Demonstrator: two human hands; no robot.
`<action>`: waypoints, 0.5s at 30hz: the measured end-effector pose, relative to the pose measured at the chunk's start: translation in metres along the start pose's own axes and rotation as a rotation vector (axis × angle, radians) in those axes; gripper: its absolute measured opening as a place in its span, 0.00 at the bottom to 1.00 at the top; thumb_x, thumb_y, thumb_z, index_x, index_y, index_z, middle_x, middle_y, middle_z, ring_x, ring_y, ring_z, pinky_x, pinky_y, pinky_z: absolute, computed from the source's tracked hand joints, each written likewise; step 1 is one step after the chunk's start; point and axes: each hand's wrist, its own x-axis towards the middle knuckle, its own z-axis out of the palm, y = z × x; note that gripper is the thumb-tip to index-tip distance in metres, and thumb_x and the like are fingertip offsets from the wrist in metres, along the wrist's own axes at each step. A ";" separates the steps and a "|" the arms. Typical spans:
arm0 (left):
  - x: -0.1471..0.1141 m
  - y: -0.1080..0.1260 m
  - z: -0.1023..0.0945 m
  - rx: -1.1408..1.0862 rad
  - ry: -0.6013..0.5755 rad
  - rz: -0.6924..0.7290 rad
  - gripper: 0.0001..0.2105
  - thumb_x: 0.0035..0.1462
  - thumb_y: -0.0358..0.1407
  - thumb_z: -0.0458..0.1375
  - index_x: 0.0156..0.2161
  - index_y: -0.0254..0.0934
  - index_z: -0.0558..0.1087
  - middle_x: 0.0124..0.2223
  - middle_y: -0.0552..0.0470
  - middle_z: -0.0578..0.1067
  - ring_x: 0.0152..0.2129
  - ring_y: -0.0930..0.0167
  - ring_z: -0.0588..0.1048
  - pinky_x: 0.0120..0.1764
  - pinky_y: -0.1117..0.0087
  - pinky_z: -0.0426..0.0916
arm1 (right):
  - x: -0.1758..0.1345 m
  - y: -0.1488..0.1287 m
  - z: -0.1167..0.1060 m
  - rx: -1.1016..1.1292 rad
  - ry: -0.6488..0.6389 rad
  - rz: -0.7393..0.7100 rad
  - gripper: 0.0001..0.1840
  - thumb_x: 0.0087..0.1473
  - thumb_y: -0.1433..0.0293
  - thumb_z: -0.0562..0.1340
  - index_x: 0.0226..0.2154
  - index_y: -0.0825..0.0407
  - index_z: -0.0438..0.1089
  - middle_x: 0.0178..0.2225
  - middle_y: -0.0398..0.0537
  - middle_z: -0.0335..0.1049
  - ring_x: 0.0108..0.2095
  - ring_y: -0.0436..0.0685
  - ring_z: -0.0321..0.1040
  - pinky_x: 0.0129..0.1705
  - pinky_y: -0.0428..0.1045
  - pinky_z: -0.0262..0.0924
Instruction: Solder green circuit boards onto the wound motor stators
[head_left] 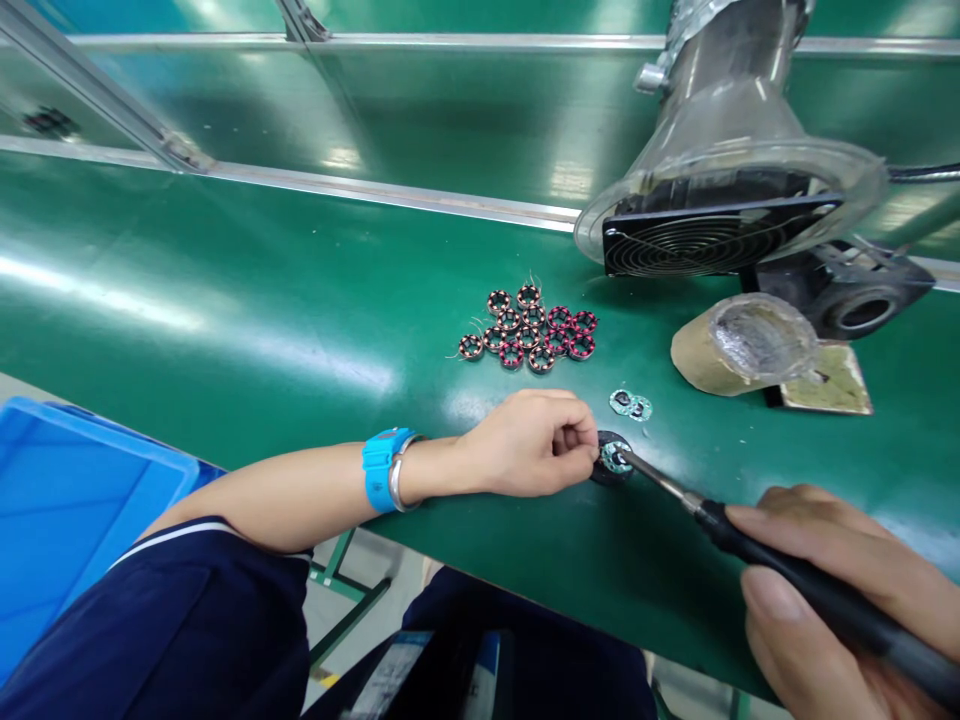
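My right hand [832, 590] grips a soldering iron [787, 570] by its black handle. The iron's metal tip meets a small round green circuit board [613, 456] that sits in a dark round fixture [611, 476] on the table. At the left rim of that fixture, my left hand [536, 445] is pinched closed; what its fingertips hold, if anything, is too small to make out. Two more round circuit boards [631, 404] lie just behind the fixture. Farther back is a cluster of several copper-wound ring coils [531, 330], some with loose wire ends.
A clear fume hood with a black fan [720, 235] hangs at the back right. Below it stand a brown cardboard tube [742, 345], a yellowish sponge tray [829, 380] and a dark iron stand [862, 295]. A blue bin [82, 520] is at the left, beside the green table [247, 330].
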 end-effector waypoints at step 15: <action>-0.002 0.003 0.001 0.056 -0.021 0.013 0.10 0.46 0.30 0.61 0.36 0.33 0.71 0.34 0.54 0.71 0.22 0.79 0.68 0.28 0.76 0.67 | -0.011 0.014 0.015 -0.039 0.274 0.104 0.18 0.54 0.72 0.63 0.48 0.45 0.72 0.27 0.41 0.71 0.23 0.50 0.69 0.21 0.49 0.59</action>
